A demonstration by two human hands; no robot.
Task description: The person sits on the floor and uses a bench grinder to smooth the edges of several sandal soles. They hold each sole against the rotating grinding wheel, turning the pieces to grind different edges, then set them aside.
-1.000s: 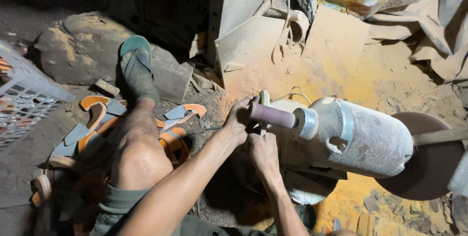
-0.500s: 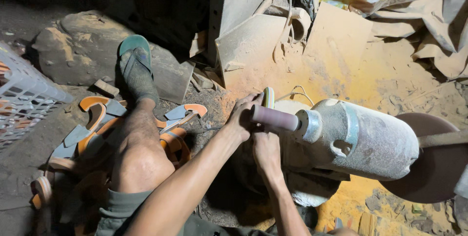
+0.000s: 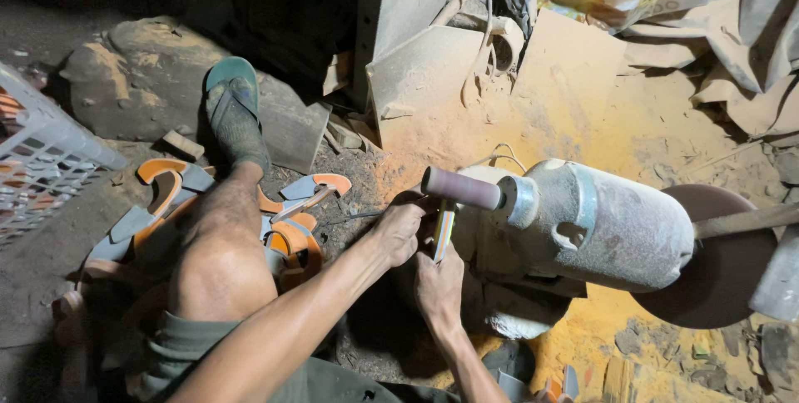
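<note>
Compared with a second ago, both hands sit lower under the sanding drum (image 3: pixel 463 188), and the layered sole piece (image 3: pixel 444 233) they share now hangs below the drum rather than beside its tip. Left hand (image 3: pixel 398 232) closes its fingers around the near edge of the piece; right hand (image 3: pixel 439 285) grips it from below with the thumb pressed up along its side, so both hands are firmly closed on it. From that grip, the pink drum lies directly above, with the top edge of the piece touching or almost touching it; which of the two is not clear. Just past the drum on the right-hand side is the dusty grey motor housing (image 3: pixel 603 224), and beyond that, a brown disc (image 3: pixel 724 266) on the far end. On the left-hand side of the grip, the person's bare knee (image 3: pixel 220 266) rises, with a heap of orange and grey sole cut-outs (image 3: pixel 287 207) on the ground behind it and a foot in a green sandal (image 3: pixel 233 112) farther out. A white plastic crate (image 3: pixel 46 166) stands well apart at the left edge. Orange dust coats the ground beyond the grip.
</note>
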